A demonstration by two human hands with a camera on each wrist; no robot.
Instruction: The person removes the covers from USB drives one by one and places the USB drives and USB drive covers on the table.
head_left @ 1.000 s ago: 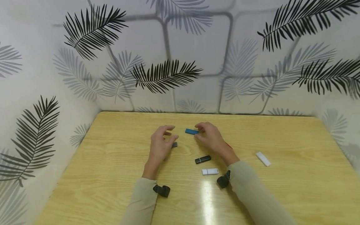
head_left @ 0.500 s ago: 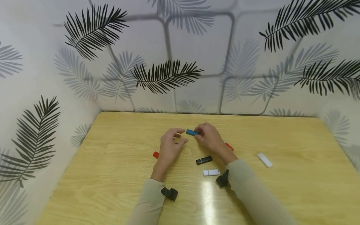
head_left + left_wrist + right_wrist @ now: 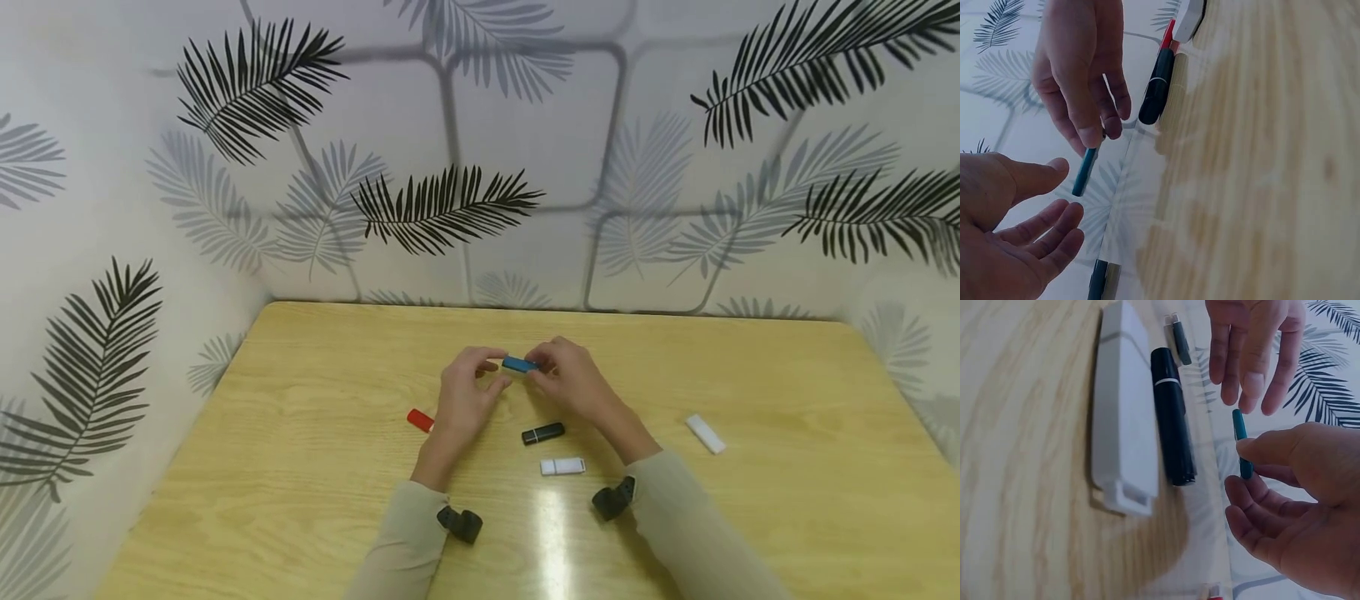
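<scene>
The right hand (image 3: 573,377) pinches one end of a small blue stick (image 3: 517,364) between thumb and fingertips, with its other end pointing at the left hand. Beside that free end is the left hand (image 3: 465,396), thumb and fingers parted around nothing. In the left wrist view the blue stick (image 3: 1085,172) hangs from the right hand (image 3: 1082,69), and a gap separates it from the left fingers. The right wrist view shows the stick (image 3: 1239,425) gripped by the right thumb, its upper end just below the left hand's fingertips (image 3: 1230,394).
On the wooden table (image 3: 300,467) lie a black stick (image 3: 543,433) and a white stick (image 3: 562,467) between the forearms, a red stick (image 3: 420,420) left of the left hand, and another white stick (image 3: 706,434) at the right. A dark grey stick (image 3: 1179,339) shows in the right wrist view.
The left hand has moved right, towards the blue stick, uncovering the red one. The right hand has taken hold of the blue stick and shifted it slightly; its forearm now hides the other red stick.
</scene>
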